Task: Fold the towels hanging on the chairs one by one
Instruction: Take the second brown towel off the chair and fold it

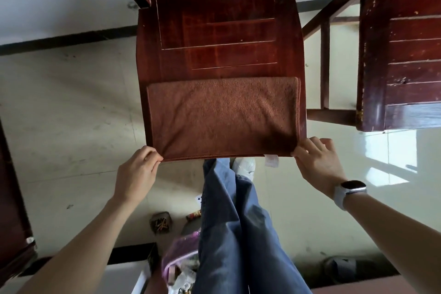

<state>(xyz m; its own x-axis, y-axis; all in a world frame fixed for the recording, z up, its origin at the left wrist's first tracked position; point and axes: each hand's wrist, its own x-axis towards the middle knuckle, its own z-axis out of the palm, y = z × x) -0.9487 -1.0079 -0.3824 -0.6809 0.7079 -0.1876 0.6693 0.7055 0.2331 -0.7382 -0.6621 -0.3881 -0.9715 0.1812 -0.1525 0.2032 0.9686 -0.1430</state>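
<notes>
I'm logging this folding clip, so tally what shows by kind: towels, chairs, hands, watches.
Towels: 1, brown towel
Chairs: 2, middle chair, right chair
Hands: 2, left hand, right hand, each pinching a near towel corner
Watches: 1, watch
Total: 6

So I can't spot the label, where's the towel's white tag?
In the head view, the white tag hangs from the brown towel's near edge, just beside the right hand.

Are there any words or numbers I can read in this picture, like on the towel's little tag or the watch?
No, none can be read.
White tag on the brown towel: any print is too small and blurred.
Watch on the right wrist: its screen is dark, no numbers show.
Wrappers and bags on the floor: too blurred to read.
</notes>
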